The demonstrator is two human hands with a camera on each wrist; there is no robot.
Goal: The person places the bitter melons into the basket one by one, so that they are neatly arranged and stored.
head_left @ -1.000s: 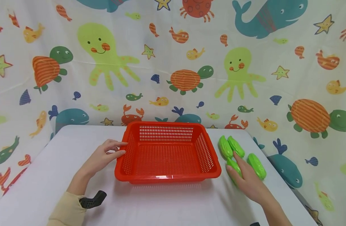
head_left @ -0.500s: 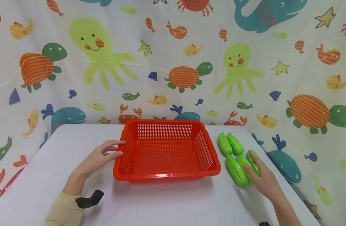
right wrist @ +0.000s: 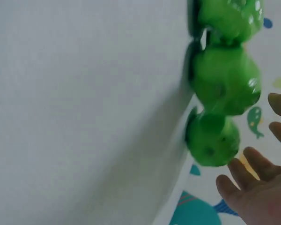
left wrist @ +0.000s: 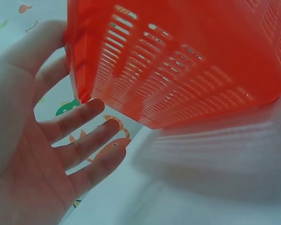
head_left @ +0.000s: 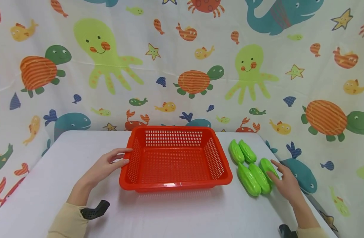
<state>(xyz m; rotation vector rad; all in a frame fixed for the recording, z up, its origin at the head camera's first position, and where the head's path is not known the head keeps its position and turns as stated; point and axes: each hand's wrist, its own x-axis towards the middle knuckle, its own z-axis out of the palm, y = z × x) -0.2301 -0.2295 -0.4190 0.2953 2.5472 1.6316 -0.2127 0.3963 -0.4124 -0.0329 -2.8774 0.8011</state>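
A red plastic basket [head_left: 174, 185] with slotted walls stands on the white table. My left hand [head_left: 106, 167] is at its left rim, the thumb and index finger touching the edge. In the left wrist view the other fingers [left wrist: 96, 161] spread straight below the rim. To the basket's right lie several glossy green, ridged, cucumber-like vegetables [head_left: 248, 180]. My right hand [head_left: 286, 181] is at the rightmost green vegetable [head_left: 266, 165], thumb and fingertips overlapping its right side. The right wrist view shows these fingers [right wrist: 257, 164] loosely extended, close to the vegetable's end.
The white table [head_left: 176, 218] ends on the right just beyond the vegetables. A curtain [head_left: 170, 89] printed with sea animals hangs behind and around it. Black devices are strapped at the left wrist [head_left: 95, 210] and right wrist [head_left: 286, 231].
My right hand has moved right, from over the front vegetables to the outer side of the rightmost one, uncovering the others. The left hand stays at the basket rim. The head view shifted slightly.
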